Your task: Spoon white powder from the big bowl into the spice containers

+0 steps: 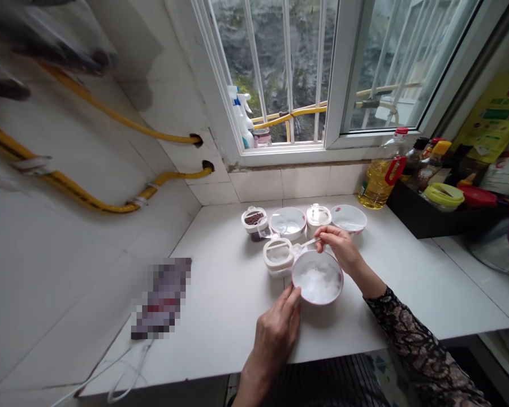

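Observation:
A white bowl (318, 278) of white powder stands on the white counter (220, 305) in front of me. My left hand (276, 333) rests at its near-left rim, fingertips touching the bowl. Above the bowl's far rim, my right hand (340, 247) pinches a small clear spoon (305, 245). Just left of the bowl stands a lidded white jar (279, 255). Behind it are a jar with dark contents (253, 220), an empty white bowl (289, 221), another white jar (318, 217) and a second white bowl (349, 218).
A bottle of yellow oil (379, 180) and a black tray of condiment bottles (436, 186) stand at the right. Yellow hoses (110, 200) run along the left wall. A blurred flat object (163, 297) with a white cable lies at the left. A spray bottle (242, 116) sits on the windowsill.

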`<action>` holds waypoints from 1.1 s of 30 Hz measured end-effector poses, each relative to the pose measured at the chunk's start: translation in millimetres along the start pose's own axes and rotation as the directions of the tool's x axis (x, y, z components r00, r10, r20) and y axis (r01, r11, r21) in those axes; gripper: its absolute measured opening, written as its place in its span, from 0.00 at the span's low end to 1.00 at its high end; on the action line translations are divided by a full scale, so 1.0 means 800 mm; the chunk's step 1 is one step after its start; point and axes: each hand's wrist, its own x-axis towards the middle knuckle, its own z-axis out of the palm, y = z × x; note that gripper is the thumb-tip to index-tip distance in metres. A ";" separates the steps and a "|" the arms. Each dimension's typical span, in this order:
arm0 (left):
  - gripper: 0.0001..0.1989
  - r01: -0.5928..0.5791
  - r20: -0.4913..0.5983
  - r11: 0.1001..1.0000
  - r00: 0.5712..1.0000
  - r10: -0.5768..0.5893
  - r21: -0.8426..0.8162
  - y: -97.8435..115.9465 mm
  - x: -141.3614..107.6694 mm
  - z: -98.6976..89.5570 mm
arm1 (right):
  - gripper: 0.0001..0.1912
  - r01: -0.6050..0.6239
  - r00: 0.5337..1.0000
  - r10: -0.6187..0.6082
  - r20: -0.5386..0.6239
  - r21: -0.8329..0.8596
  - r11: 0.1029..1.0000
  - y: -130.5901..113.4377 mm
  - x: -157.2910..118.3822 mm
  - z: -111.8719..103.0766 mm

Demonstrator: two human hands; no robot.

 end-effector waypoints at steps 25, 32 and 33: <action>0.18 0.005 0.014 1.000 1.000 -0.005 0.012 0.000 -0.001 -0.001 | 0.09 0.283 0.958 -0.203 0.205 -0.540 0.792 -0.002 -0.017 -0.027; 0.18 0.009 -0.004 1.000 1.000 -0.009 0.012 0.000 -0.001 0.000 | 0.11 0.251 0.951 -0.087 0.298 -0.574 0.779 0.002 -0.019 -0.019; 0.18 0.012 -0.001 1.000 1.000 -0.012 0.009 0.000 -0.001 0.000 | 0.11 0.198 0.964 -0.064 0.257 -0.539 0.818 0.004 -0.018 -0.019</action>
